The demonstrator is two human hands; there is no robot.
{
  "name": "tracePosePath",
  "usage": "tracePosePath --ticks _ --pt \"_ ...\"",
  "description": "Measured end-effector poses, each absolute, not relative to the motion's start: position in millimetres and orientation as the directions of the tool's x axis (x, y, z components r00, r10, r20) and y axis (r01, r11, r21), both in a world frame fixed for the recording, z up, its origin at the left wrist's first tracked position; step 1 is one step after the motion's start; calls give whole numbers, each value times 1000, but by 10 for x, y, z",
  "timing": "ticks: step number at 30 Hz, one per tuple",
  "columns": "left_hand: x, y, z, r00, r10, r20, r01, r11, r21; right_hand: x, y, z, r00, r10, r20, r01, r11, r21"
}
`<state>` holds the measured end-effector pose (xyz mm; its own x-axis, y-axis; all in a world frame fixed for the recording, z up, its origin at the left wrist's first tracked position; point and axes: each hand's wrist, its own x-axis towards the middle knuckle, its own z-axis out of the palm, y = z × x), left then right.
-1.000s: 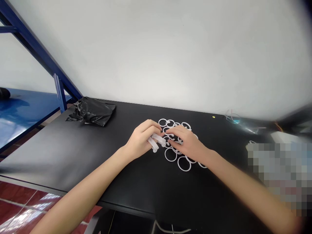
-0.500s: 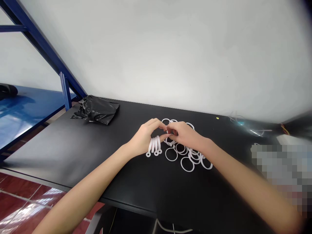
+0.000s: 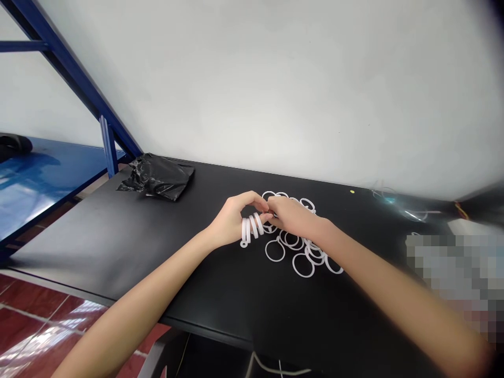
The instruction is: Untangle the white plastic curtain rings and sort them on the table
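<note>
Several white plastic curtain rings (image 3: 252,227) with small eyelets hang around the thumb of my left hand (image 3: 232,218). That hand is curled, its thumb and fingers closing toward the tips of my right hand (image 3: 291,214). The right fingers are pinched together against the left fingertips; whatever they grip is hidden. Beneath and beyond the right hand lies a loose pile of the same rings (image 3: 275,261), some overlapping, partly covered by the right hand and forearm.
A black table (image 3: 220,294) stands against a pale wall. On its far left lies a crumpled black plastic bag (image 3: 161,177). Clear plastic wrapping (image 3: 409,212) and a pixelated area are at the right. A blue metal frame (image 3: 79,79) rises at the left.
The right hand has shifted slightly left, closer to the left fingertips. The rings on the left thumb have swung and spread toward its tip.
</note>
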<state>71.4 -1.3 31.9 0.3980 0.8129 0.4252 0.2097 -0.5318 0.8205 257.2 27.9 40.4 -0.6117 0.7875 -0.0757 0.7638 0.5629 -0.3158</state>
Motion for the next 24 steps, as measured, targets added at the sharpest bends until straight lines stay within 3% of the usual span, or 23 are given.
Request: tracePosePath --ticks 3,9,12,17,24 --pt "708 -17 323 395 811 432 214 -539 815 2607 303 400 -652 758 -19 718 608 -338" --pt "693 -19 335 354 825 440 214 -529 821 2812 234 629 -535 844 28 585 395 -708" --pt "712 -37 330 413 817 401 196 -510 837 2869 121 763 -509 860 50 478 330 -814" --pt "776 -89 305 520 791 322 72 -417 906 2849 -51 852 -524 851 38 427 300 -853" --pt "796 -117 285 449 828 337 1 -378 926 2849 -109 828 -554 831 48 404 318 -858"
